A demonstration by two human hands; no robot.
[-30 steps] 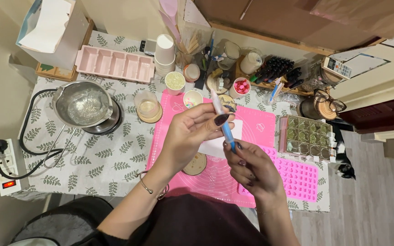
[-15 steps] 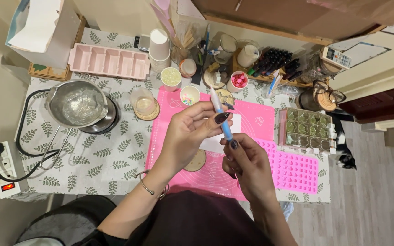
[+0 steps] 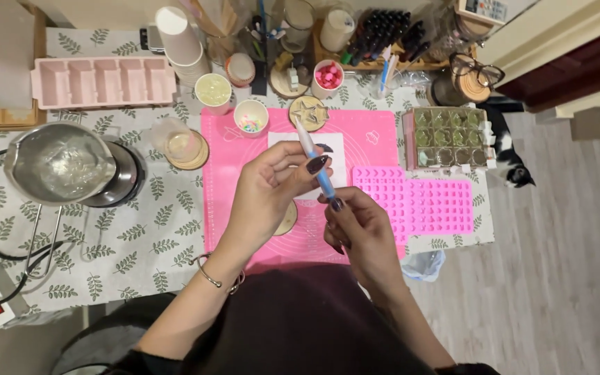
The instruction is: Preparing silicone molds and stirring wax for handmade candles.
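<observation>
- Head view: we look down on a bench (image 3: 140, 236) under a leaf-print cloth, with a pink mat (image 3: 376, 135) at its middle.
- Left hand (image 3: 265, 191): its grip is closed on the upper part of a slim pen-like tool (image 3: 316, 167), white at the top and blue lower down; thumb and fingers pinch the barrel.
- Right hand (image 3: 359, 232): its grip is closed on the tool's lower blue end, fingertips curled about it. The tool is thus held between both hands, tilted, above the mat and clear of the bench.
- Beneath the hands: a white card (image 3: 335, 149) on the mat, partly hidden, and a round wooden coaster (image 3: 288, 219) at the left hand's wrist side.
- To the right: a pink mould sheet (image 3: 425, 201) of small cavities, and beyond it a clear compartment tray (image 3: 449, 135).
- To the left: a metal pouring pot (image 3: 57, 163) on a hotplate, a glass (image 3: 180, 142) on a coaster, and a pale pink bar mould (image 3: 102, 80).
- Far edge: small cups, one with coloured beads (image 3: 250, 121), and a wooden star dish (image 3: 310, 111).
- Progress, as we judge it: the tool is being readied in the air; we cannot tell what fills the pink mould's cavities, and the pot's contents appear unpoured.
</observation>
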